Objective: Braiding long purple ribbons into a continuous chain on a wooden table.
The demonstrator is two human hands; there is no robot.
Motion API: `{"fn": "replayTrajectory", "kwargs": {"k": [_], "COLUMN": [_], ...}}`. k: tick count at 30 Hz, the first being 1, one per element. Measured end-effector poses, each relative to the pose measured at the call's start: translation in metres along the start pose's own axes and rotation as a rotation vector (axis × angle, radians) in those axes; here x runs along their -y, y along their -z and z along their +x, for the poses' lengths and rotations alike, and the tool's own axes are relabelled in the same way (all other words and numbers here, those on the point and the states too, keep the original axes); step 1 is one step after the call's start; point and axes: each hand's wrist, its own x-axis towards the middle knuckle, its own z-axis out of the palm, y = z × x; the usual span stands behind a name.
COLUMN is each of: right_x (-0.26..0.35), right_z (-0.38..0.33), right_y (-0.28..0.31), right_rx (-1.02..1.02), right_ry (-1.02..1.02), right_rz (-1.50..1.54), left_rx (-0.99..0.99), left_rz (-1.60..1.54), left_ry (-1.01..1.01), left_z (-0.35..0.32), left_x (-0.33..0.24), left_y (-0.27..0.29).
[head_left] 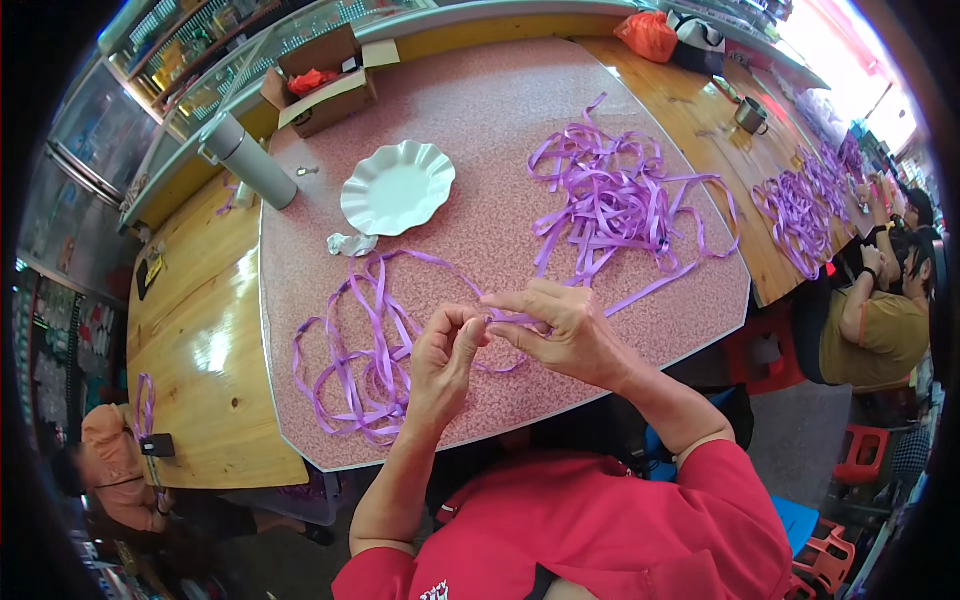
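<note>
Two pinches, your left hand (pixel 446 355) and right hand (pixel 558 328) closed on the purple ribbon (pixel 507 318), should hold it flat and lightly taut (twists creep in easily).

On the counter (pixel 480 110): left ribbon heap (pixel 379 300), right ribbon heap (pixel 605 205).
Behind the left, a plate (pixel 398 190), right of a flask (pixel 258 168).

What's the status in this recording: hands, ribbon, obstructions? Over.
Right hand pinching purple ribbon; left hand close by, grip unclear. Loose loops at left, tangled pile at right. Scalloped plate beyond, not in the way.
</note>
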Motion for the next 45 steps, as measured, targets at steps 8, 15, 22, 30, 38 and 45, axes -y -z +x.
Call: {"fn": "replayTrajectory", "kwargs": {"k": [8,15,22,30,38,45], "right_x": [-0.008,-0.014,-0.005,-0.013,-0.012,-0.014], "right_z": [-0.005,-0.010,-0.015,-0.026,-0.040,-0.050], "right_y": [0.006,0.001,0.006,-0.013,-0.028,-0.042], "right_rx": [0.086,0.014,0.078,0.043,0.060,0.057], "right_ry": [-0.087,-0.093,-0.079,0.209,0.199,0.151], "right_rz": [0.212,0.269,0.141,0.111,0.245,0.281], "left_rx": [0.042,0.026,0.069,0.323,0.476,0.474], "left_rz": [0.002,0.146,1.129,1.229,1.040,0.770], "left_ry": [0.010,-0.059,-0.702,-0.620,-0.510,-0.305], "left_z": [0.000,-0.005,0.001,-0.014,-0.022,-0.021], "left_x": [0.002,-0.007,-0.032,-0.039,-0.044,-0.034], "left_y": [-0.003,0.000,-0.005,0.020,0.041,0.053]}}
